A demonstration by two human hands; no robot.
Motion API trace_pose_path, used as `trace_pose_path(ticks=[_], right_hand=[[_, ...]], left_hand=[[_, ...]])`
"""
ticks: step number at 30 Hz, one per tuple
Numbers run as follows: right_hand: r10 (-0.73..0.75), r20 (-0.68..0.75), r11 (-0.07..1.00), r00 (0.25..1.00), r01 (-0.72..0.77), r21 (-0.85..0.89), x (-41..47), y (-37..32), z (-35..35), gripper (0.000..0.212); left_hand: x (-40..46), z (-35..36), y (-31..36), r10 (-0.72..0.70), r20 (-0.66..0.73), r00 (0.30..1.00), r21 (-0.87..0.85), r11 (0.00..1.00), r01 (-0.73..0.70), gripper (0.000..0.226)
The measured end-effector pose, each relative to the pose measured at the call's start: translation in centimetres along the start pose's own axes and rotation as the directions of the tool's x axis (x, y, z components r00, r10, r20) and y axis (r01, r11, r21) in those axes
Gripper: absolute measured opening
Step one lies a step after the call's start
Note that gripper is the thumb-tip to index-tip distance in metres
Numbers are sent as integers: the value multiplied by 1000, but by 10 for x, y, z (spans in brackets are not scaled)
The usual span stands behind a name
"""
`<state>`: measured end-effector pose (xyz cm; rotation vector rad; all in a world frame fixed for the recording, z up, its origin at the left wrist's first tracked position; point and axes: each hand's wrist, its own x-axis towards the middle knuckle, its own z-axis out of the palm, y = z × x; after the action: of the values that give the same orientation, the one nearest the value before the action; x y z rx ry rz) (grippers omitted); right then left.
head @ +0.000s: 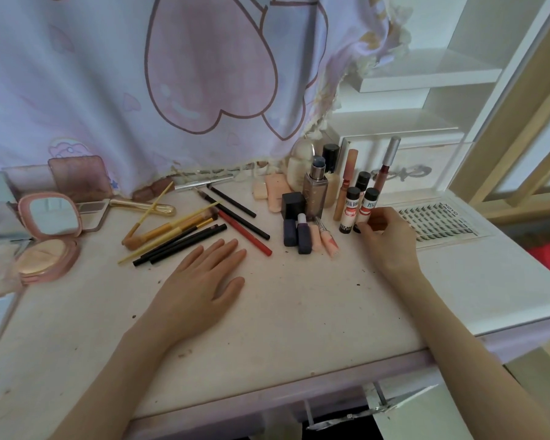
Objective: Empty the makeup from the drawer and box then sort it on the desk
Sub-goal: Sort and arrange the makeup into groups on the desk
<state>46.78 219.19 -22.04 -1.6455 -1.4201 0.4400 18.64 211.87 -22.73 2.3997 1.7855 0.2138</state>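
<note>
Right hand [386,239] grip on one of two labelled tubes [366,211].

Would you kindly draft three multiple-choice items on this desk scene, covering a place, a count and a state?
1. Where is the open pink mirror compact?
A. left edge of the desk
B. beside the lash tray
C. in the drawer

2. How many white Pink-labelled tubes with black caps stand upright?
A. one
B. two
C. four

3. What is the left hand doing?
A. gripping a brush
B. resting flat, empty
C. lifting a pencil

Answers:
1 A: the open pink mirror compact lies far left.
2 B: two white Pink-labelled tubes stand together.
3 B: the left hand lies palm-down while the right hand touches one tube.
</note>
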Motion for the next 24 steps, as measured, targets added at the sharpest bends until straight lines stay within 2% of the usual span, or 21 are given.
trace_pose_path(ticks=[6, 9, 12, 16, 20, 22, 24], right_hand=[[11, 3, 1000, 1000, -11, -28, -12, 0, -8, 26], [-127, -42, 984, 991, 120, -131, -27, -2, -15, 22], [-361, -35, 920, 932, 350, -174, -45, -18, -13, 18], [-526, 153, 825, 837, 546, -148, -57, -59, 11, 31], [-592, 382, 735, 710, 670, -106, -50, -101, 54, 32], [-617, 457, 695, 640, 716, -64, -40, -117, 80, 31], [-583, 528, 695, 618, 715, -70, -29, -130, 109, 33]], left_hand=[[-1, -1, 2, 10, 12, 1000, 13, 1000, -11, 82], [-1, 0, 4, 35, -21, 999, 18, 999, -35, 76], [-4, -1, 3, 38, -149, 988, -91, 994, -52, 47], [-3, -4, -8, 65, -438, 897, -72, 992, -107, 38], [-1, -7, -37, -168, -574, 802, -134, 985, 110, 37], [-2, -4, -52, -313, -552, 773, -189, 950, 249, 35], [-2, -1, -56, -456, -471, 755, -244, 890, 385, 34]])
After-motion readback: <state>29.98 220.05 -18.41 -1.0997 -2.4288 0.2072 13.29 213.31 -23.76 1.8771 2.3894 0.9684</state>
